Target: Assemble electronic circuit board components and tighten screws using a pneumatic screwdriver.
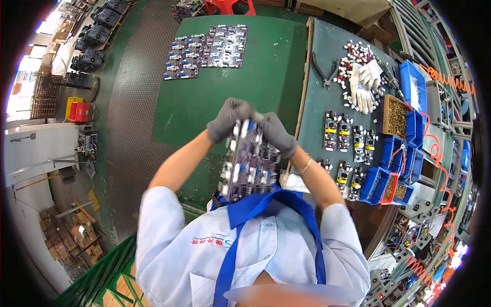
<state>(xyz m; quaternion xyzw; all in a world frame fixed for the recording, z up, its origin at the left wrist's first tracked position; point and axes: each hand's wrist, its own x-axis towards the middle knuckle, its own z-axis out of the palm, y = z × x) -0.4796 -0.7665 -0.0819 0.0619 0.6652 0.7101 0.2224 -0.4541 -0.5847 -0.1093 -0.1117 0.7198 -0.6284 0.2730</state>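
Observation:
A dark circuit board panel (249, 166), crowded with white and silver parts, is held tilted close to my body and is somewhat blurred. My left hand (225, 121), in a grey glove, is closed at the panel's far edge. Beside it my right hand (277, 135), also gloved in grey, is closed on the same far edge, toward the right corner. The fingertips of both hands come close together there and are smeared by motion. Further off, more circuit board panels (208, 51) lie side by side on the green tabletop (250, 89).
On the right-hand bench (319, 94) are pliers (325, 70), white gloves (364, 87) over a heap of small connectors, and several small circuit boards (344, 132) with yellow-banded parts. Blue bins (376, 185) and a wooden box (395, 116) of small parts line its far side. Orange coiled hoses (437, 148) hang beyond.

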